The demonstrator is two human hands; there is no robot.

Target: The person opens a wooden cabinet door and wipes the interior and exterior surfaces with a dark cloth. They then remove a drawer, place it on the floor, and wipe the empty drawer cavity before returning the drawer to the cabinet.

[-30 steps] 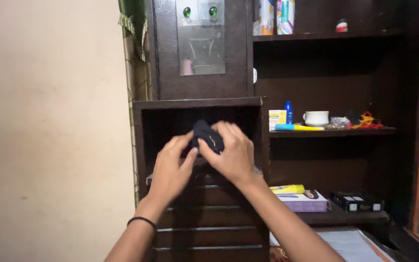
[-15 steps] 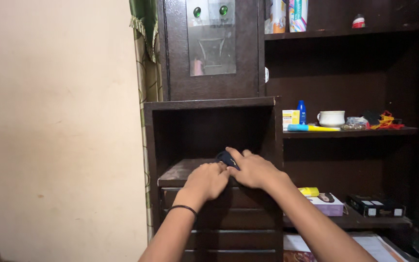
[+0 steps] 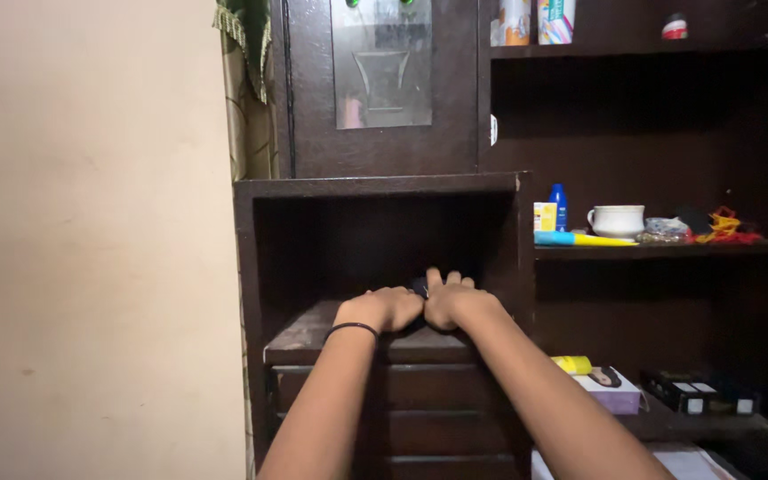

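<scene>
Both hands, left hand [image 3: 386, 307] and right hand [image 3: 452, 300], close over a dark bundle [image 3: 420, 285] (mostly hidden). They press it flat on the shelf [image 3: 313, 327], apparently to seat it; a white cup [image 3: 617, 220] sits at 3 o'clock.

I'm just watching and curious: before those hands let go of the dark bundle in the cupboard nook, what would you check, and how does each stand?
1. Both hands on the dark bundle: ok, left hand and right hand press around it.
2. Bundle resting on the nook shelf: cannot tell, the hands hide its underside.
3. Bundle well back from the shelf's front edge: ok.
4. Nook free of other things: cannot tell, its back is dark.
5. Arms clear of the white cup on the side shelf: ok.
</scene>
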